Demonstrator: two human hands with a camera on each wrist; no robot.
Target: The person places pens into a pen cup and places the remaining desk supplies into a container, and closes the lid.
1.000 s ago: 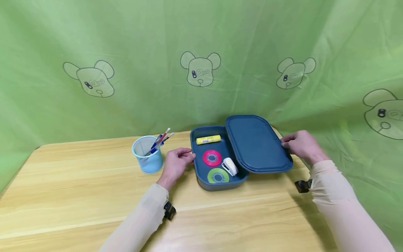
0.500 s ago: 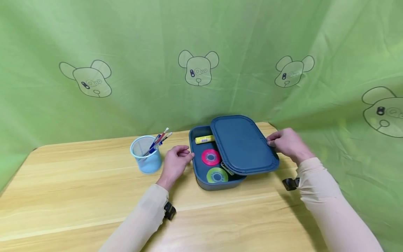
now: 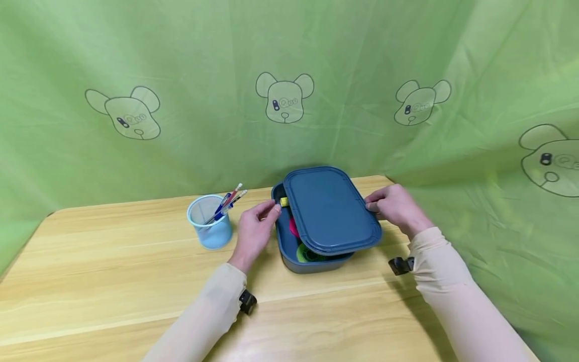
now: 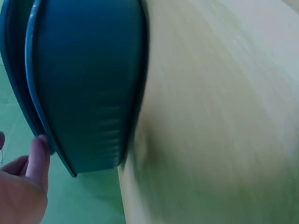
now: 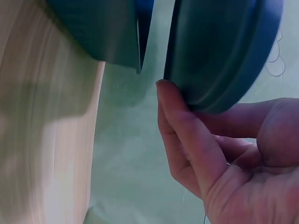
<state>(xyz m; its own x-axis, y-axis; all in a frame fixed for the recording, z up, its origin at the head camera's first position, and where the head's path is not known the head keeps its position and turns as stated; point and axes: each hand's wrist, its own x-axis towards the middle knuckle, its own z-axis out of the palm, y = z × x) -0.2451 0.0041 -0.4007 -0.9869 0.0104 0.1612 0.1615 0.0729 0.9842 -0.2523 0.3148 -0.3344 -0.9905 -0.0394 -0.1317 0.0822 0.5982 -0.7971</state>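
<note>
My right hand (image 3: 395,207) pinches the right edge of a dark blue lid (image 3: 332,208), thumb on one face and fingers on the other in the right wrist view. The lid overlaps most of a dark blue box (image 3: 312,266), its right edge held clear of the box rim. My left hand (image 3: 255,229) is at the box's left rim; in the left wrist view its thumb (image 4: 39,161) touches the rim while the fingers bend loosely. Under the lid's left side show the end of a yellow tube (image 3: 284,201), part of a pink disc (image 3: 294,229) and a green disc (image 3: 309,253).
A light blue mesh pen cup (image 3: 213,232) with pens and pencils stands left of my left hand on the wooden table (image 3: 113,271). A green curtain (image 3: 203,125) with bear heads hangs right behind the table and along its right side.
The lid has slid left over the box with my right hand, covering the white stapler and most of the discs and tube. My left hand has shifted slightly farther up along the rim.
</note>
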